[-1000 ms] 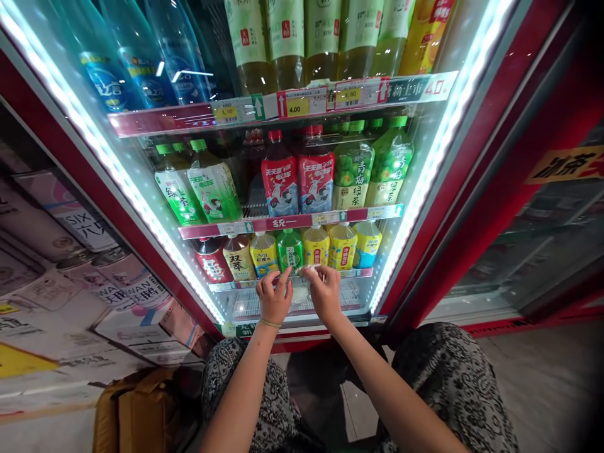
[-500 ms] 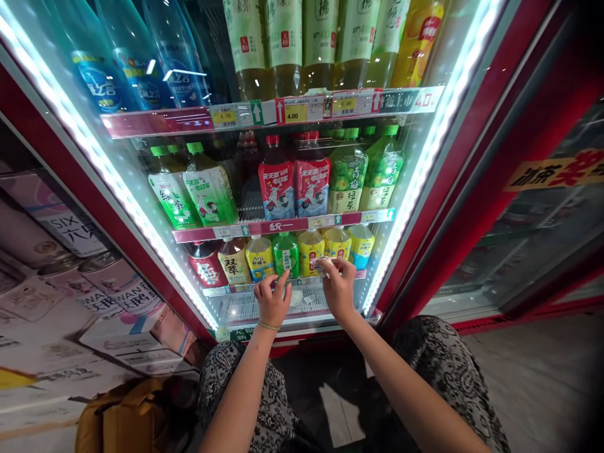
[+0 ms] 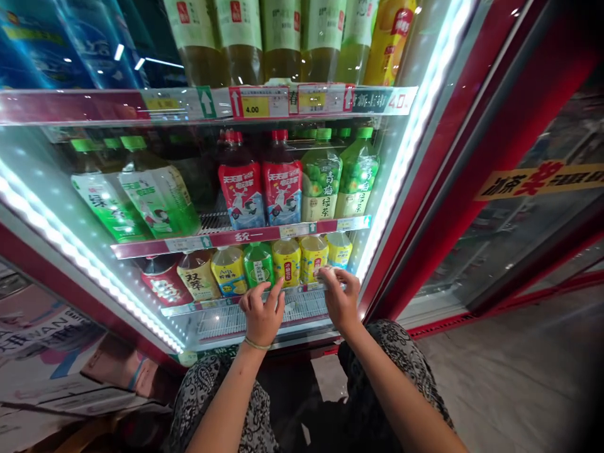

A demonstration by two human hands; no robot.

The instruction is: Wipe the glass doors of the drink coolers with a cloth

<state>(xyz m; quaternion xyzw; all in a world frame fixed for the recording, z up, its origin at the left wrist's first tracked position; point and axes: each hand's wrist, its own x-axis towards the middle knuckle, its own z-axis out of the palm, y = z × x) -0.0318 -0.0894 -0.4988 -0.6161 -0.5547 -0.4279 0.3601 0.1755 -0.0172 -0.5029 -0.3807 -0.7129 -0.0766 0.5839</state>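
My left hand (image 3: 262,316) hangs in front of the lowest bottle row, fingers bent but apart, with nothing visible in it. Just behind its fingertips stands a green bottle (image 3: 258,267). To the right, my right hand (image 3: 342,301) pinches a small pale, crumpled piece (image 3: 326,274) between thumb and fingers; what it is made of cannot be made out. Behind that hand are a yellow bottle (image 3: 314,258) and a yellow and blue bottle (image 3: 340,248). Both hands are close to the front of the lit drinks fridge.
Red-labelled bottles (image 3: 283,189) and green tea bottles (image 3: 155,195) stand on the middle shelf. A price rail (image 3: 264,104) runs along the upper shelf. Bright light strips (image 3: 419,119) edge the fridge frame. Stacked cartons (image 3: 42,340) are at left; my patterned knees (image 3: 401,358) flank the floor gap.
The view has shifted, so the shelves appear farther left and larger. My right hand still pinches the pale piece, and my left hand stays apart-fingered in front of the lower bottles.
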